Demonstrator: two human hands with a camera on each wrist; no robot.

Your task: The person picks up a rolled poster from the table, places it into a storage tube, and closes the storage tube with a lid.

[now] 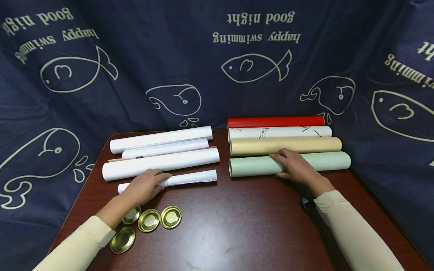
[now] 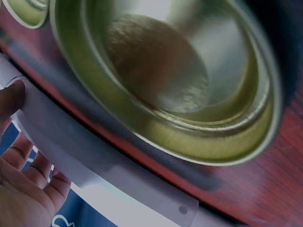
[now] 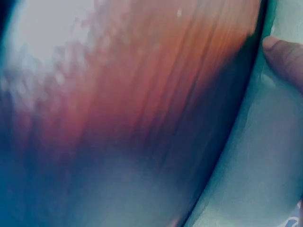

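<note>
With left hand (image 1: 146, 185), gripping thin white roll (image 1: 192, 178) left of green roll (image 1: 251, 166); with right hand (image 1: 298, 168), clasping the latter; probably handling light, crushable; best holding mid-length.

Head view forward-down, wrist views close

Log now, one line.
left hand: grips thin white paper roll; right hand: holds pale green roll; round gold metal dishes: on brown table

Slim white roll (image 1: 191, 178) at left, thicker pale-green roll (image 1: 254, 166) at right, both horizontal.
</note>
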